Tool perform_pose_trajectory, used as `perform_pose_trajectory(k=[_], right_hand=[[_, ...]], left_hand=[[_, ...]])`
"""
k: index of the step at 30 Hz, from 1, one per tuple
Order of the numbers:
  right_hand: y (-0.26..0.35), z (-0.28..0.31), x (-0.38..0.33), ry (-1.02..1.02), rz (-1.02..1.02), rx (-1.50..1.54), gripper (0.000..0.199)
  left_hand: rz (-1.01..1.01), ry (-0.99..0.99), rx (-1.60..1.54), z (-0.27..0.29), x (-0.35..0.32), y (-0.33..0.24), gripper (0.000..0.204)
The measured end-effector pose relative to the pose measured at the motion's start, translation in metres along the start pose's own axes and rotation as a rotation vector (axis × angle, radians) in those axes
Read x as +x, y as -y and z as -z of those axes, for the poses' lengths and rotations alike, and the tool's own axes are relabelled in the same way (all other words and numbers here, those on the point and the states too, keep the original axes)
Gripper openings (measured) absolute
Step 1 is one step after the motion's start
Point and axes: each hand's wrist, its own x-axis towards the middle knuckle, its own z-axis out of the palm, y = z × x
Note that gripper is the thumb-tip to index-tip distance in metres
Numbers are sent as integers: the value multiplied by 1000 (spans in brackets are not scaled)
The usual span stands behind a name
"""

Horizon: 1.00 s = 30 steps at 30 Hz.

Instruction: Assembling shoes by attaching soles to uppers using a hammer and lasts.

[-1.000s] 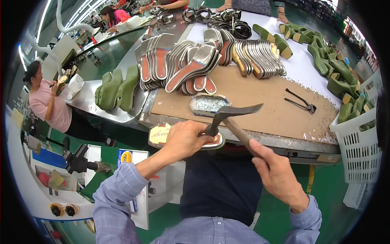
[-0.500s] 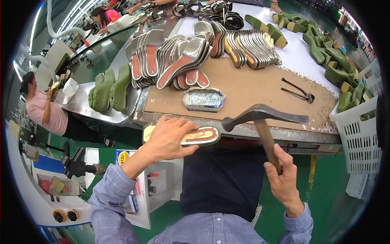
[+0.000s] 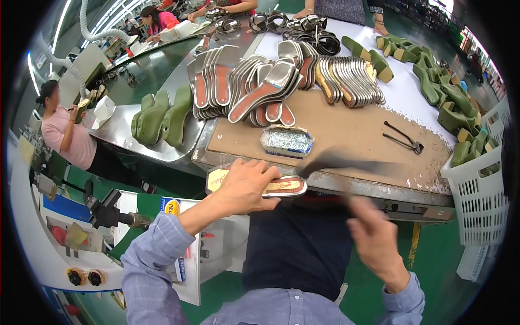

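Hammer (image 3: 346,162) dropped toward the hand-pressed insole (image 3: 284,187).

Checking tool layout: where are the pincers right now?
In the head view the pincers lie flat on the brown board, right of centre, between the small tray of tacks and the white basket, untouched by either hand.

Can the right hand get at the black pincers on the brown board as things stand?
Probably not right away: the right hand is gripping the blurred hammer mid-swing. The path itself looks free, since the pincers lie alone on the bare brown board, with nothing lying on them.
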Motion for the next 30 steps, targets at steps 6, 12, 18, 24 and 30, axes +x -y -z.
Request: perform_pose_trajectory(k=[6, 12, 18, 24, 30], right_hand=[[10, 30, 21, -164, 108, -490, 39], [-13, -14, -27, -38, -70, 43, 44], [3, -4, -3, -105, -150, 121, 43], [0, -20, -31, -215, -248, 239, 48], [-3, -35, -28, -49, -431, 478, 46]], left_hand=[[4, 6, 33, -4, -8, 6, 46], [-22, 19, 17, -1, 3, 3, 47], [8, 49, -11, 1, -4, 5, 46], [7, 44, -16, 1, 1, 0, 47], [28, 43, -28, 3, 1, 4, 47]])
